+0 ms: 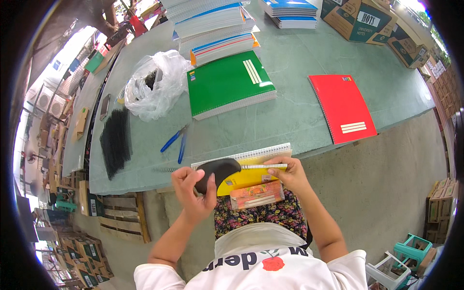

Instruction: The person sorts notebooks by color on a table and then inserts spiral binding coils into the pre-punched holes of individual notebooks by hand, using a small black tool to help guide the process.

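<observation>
My right hand [292, 175] grips the right end of a yellow-covered notebook [251, 175], thumb on top of its bound edge, at the table's near edge. White page edges [275, 151] show behind the yellow cover. A smooth black curved piece [220, 170] lies over the notebook's left part. My left hand [193, 191] is closed at the left end of that piece, some fingertips hidden. A thin wire coil [164, 169] sticks out leftward past my left fingers. Below the yellow cover, an orange-patterned pack [256, 195] lies across my lap.
Blue-handled pliers [175, 143] and a pile of black wire coils [116, 142] lie left. Behind are a plastic bag [157, 87], green notebooks [229, 82], and tall notebook stacks [212, 34]. A red notebook [342, 108] lies right; cartons [360, 20] stand at the far right.
</observation>
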### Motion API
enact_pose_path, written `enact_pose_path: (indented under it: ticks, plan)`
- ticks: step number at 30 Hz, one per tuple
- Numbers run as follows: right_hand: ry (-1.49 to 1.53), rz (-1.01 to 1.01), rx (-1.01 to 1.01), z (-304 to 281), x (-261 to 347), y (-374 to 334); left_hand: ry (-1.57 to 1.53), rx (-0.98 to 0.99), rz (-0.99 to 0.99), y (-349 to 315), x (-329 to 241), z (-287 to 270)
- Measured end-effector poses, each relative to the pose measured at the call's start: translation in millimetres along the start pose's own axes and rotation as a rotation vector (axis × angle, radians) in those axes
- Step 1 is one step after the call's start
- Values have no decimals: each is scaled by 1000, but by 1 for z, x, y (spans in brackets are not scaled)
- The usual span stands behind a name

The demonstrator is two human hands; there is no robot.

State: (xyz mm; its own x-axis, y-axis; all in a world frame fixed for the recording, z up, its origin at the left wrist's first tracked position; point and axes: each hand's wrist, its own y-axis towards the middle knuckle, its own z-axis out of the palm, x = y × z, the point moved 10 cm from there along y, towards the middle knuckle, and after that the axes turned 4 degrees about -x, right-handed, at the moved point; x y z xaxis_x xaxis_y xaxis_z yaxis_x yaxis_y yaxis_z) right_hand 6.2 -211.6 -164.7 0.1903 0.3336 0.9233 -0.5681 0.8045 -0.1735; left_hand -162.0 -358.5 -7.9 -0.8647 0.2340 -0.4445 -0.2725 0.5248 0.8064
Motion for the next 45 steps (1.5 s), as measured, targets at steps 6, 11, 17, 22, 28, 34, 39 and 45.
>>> enact_pose_path:
  ticks: [6,11,17,22,28,34,39,45]
  plan:
    - [-1297,-654,101,84,69,-25,-116,191,-762,34,160,52]
    - [-1317,-775,58,109,62,-25,281,274,-46,38,82,59]
    - [-1353,-645,106,95,49,-15,-53,675,72,-24,14,71]
    - [-1231,-885,144,103,61,-26,-90,760,56,-37,21,67]
    - [-1389,-669,95,96,47,-16,16,665,80,-29,10,68]
    - [-1169,-875,105,101,65,-28,138,797,115,-35,20,72]
    - [-1264,-722,103,101,53,-24,31,641,30,-24,13,69]
    - [-1172,-864,97,103,71,-30,54,829,97,-37,21,76]
